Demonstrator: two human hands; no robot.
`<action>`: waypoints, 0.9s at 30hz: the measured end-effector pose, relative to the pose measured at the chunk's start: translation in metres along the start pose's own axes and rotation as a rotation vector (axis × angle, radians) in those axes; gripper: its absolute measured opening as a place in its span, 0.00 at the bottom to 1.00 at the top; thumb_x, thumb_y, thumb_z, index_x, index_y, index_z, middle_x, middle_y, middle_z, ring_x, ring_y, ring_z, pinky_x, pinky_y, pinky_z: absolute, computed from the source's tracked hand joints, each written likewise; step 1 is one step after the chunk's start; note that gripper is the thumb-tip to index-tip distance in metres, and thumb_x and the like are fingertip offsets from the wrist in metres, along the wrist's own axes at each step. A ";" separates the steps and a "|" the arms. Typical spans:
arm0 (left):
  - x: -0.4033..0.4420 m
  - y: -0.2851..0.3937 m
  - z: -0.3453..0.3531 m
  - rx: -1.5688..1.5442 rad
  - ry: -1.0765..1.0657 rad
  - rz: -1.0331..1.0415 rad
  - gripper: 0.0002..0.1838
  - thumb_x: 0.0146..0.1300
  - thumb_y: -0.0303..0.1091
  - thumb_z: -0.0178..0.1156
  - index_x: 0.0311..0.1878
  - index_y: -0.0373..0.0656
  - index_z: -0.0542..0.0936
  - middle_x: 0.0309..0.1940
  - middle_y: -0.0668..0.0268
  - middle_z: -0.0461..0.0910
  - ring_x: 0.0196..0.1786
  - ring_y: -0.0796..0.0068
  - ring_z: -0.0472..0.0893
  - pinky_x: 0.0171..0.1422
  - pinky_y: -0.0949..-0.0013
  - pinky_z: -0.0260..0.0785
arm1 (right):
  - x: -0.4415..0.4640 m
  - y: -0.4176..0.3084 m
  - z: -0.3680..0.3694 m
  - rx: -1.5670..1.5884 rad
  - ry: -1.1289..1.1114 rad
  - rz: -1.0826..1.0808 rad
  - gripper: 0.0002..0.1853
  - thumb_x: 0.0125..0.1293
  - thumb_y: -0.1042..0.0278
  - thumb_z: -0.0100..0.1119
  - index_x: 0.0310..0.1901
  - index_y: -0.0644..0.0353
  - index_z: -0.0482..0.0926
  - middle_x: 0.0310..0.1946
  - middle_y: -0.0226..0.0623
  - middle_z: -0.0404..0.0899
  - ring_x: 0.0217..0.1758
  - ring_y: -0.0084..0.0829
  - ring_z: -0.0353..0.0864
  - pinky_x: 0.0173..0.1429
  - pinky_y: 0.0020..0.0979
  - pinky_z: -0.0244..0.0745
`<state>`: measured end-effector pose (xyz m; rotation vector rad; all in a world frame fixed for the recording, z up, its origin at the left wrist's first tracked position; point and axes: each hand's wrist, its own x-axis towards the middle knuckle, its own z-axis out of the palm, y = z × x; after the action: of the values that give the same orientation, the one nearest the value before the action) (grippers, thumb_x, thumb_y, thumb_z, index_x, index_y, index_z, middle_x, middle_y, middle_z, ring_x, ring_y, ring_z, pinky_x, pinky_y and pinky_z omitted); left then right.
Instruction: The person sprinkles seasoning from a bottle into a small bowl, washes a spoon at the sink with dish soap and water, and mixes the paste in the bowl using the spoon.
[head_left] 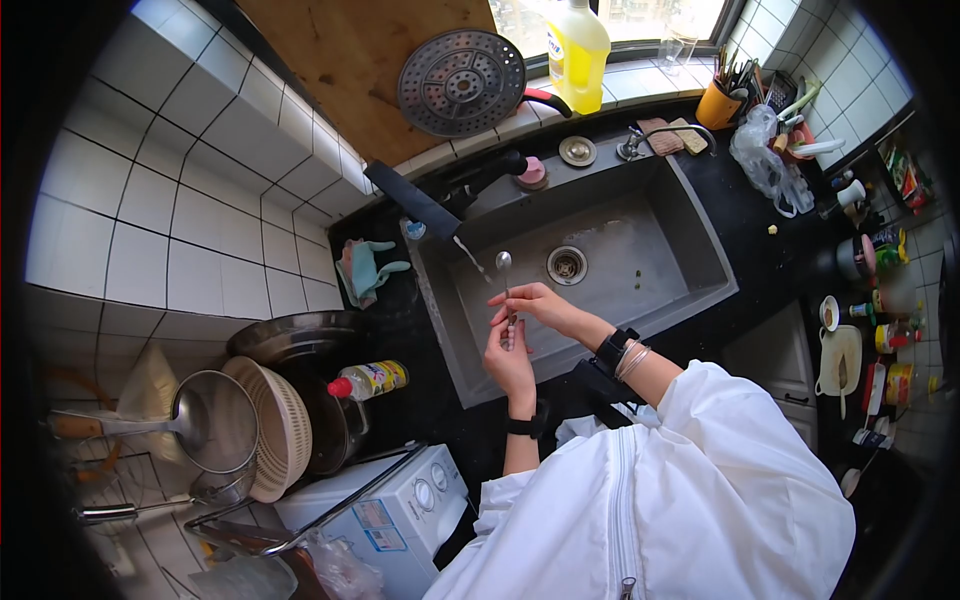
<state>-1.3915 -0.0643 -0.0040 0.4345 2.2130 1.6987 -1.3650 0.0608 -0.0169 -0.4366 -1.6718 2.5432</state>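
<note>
Over the grey sink (610, 325), a small metal spoon (504, 262) points up with its bowl toward the window. My left hand (509, 358) is closed round the lower, patterned part of its handle. Just above, my right hand (535, 303) has its fingers closed on the spoon's shaft. Water runs from the black faucet (412, 200) into the sink, to the left of the spoon's bowl. The round drain (567, 265) lies in the sink beyond my hands.
A yellow detergent jug (578, 60) stands by the window beside a perforated steamer plate (462, 82). Gloves (368, 270) and a red-capped bottle (370, 381) lie left of the sink. Plastic bags (765, 155) and a utensil holder (718, 104) are at the right.
</note>
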 end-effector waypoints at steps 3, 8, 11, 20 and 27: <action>0.003 -0.006 -0.002 -0.007 -0.052 -0.023 0.10 0.66 0.33 0.58 0.39 0.35 0.80 0.20 0.70 0.73 0.18 0.85 0.70 0.21 0.77 0.60 | 0.002 0.001 0.000 0.015 0.011 -0.003 0.17 0.71 0.68 0.42 0.53 0.69 0.75 0.40 0.40 0.83 0.45 0.25 0.79 0.53 0.27 0.70; 0.001 -0.005 -0.001 -0.022 -0.096 -0.095 0.12 0.68 0.37 0.55 0.39 0.36 0.80 0.17 0.72 0.69 0.18 0.85 0.68 0.21 0.77 0.59 | 0.007 0.005 0.001 0.069 0.081 0.008 0.14 0.71 0.69 0.42 0.42 0.68 0.77 0.36 0.45 0.83 0.43 0.29 0.81 0.53 0.29 0.70; -0.004 -0.005 0.002 -0.027 -0.092 -0.058 0.12 0.69 0.36 0.54 0.39 0.36 0.81 0.16 0.72 0.69 0.18 0.85 0.68 0.21 0.77 0.59 | 0.014 0.009 -0.001 0.050 0.154 -0.041 0.14 0.71 0.69 0.40 0.39 0.67 0.76 0.32 0.44 0.84 0.42 0.29 0.81 0.53 0.30 0.68; -0.009 -0.011 0.004 -0.151 -0.124 -0.120 0.13 0.69 0.36 0.53 0.39 0.35 0.81 0.19 0.74 0.68 0.20 0.87 0.67 0.22 0.79 0.60 | 0.027 0.007 -0.003 0.123 0.228 -0.007 0.16 0.73 0.63 0.41 0.35 0.64 0.77 0.30 0.44 0.84 0.40 0.31 0.83 0.53 0.30 0.69; -0.005 -0.019 0.002 -0.179 -0.101 -0.146 0.13 0.70 0.36 0.52 0.40 0.35 0.81 0.19 0.75 0.68 0.19 0.88 0.65 0.21 0.80 0.59 | 0.037 -0.014 0.005 0.208 0.215 0.104 0.20 0.74 0.55 0.41 0.40 0.63 0.78 0.29 0.39 0.83 0.34 0.27 0.82 0.49 0.28 0.70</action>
<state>-1.3875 -0.0696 -0.0220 0.2994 1.9512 1.7381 -1.4030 0.0701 -0.0094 -0.7649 -1.3291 2.5958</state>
